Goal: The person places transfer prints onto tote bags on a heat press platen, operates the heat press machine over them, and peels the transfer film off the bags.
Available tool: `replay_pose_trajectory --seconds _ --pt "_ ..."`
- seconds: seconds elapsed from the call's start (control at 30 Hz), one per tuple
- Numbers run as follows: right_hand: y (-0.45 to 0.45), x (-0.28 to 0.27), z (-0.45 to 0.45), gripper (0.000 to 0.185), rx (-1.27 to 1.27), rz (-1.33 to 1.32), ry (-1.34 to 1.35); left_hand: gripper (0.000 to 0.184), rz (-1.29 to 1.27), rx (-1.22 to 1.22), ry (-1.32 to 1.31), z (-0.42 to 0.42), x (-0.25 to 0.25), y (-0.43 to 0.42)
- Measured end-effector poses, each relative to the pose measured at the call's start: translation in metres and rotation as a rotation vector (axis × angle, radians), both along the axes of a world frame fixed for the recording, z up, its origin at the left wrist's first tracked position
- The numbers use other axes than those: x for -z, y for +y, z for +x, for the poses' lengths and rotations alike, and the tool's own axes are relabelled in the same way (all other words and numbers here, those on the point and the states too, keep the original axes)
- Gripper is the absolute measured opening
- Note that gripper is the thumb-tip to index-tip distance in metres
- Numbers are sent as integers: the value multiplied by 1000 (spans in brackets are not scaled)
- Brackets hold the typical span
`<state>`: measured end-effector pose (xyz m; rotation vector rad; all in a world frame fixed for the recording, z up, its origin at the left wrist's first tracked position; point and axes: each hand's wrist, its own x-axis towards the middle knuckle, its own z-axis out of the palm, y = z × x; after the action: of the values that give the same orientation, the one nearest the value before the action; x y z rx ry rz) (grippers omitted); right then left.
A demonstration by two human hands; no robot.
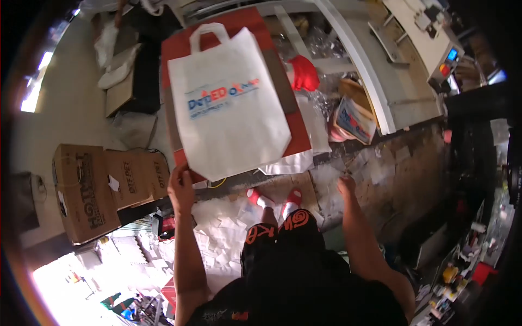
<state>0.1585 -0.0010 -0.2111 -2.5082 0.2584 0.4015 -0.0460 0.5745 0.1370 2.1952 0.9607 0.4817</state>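
Note:
A white tote bag (231, 125) with blue and red print lies flat on a red board (299, 136), its handle at the far end. My left hand (180, 187) is at the near left corner of the board, beside the bag's lower edge. Its fingers are curled, and what they grip, if anything, is hidden. My right hand (346, 186) hangs apart from the bag, to the right over the floor. Its fingers are closed, and anything inside them is too small to make out.
Cardboard boxes (87, 190) stand at the left. Loose white scraps (217, 228) cover the floor around my feet. Another printed bag (353, 119) and a red cloth-like item (304, 73) are right of the board. A control box with a blue display (452, 54) is farther right.

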Motion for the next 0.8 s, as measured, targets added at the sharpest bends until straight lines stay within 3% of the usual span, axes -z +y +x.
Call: replay_pose_trajectory --seconds 0.07,0.1,0.17,0.3,0.33,0.4,0.5,0.57,0.63,0.8 --pt "46 -17 18 41 -393 -109 -305 28 74 -59 97 4 -1 -7" --pt "82 -34 28 41 -265 -82 -140 28 77 -65 67 2 6 -7" --pt "123 -2 49 35 -362 -101 -356 29 86 -67 51 0 18 -9" --pt "180 10 92 34 -330 -176 -284 30 36 -118 -69 6 22 -20" --pt "190 14 100 33 -178 -40 -291 31 80 -134 -99 5 27 -23" --pt "200 28 121 31 -140 42 -252 36 95 -119 -102 -6 43 -9" --pt "201 62 134 25 -190 16 -264 45 -136 -198 -194 -6 39 -11" --pt "209 47 133 18 -207 -75 -312 45 -29 -207 -108 -21 51 -1" --pt "200 44 135 19 -282 6 -412 45 212 -179 -2 -13 43 -7" --pt "193 -26 137 18 -297 123 -428 43 144 -115 -72 -7 43 -9"
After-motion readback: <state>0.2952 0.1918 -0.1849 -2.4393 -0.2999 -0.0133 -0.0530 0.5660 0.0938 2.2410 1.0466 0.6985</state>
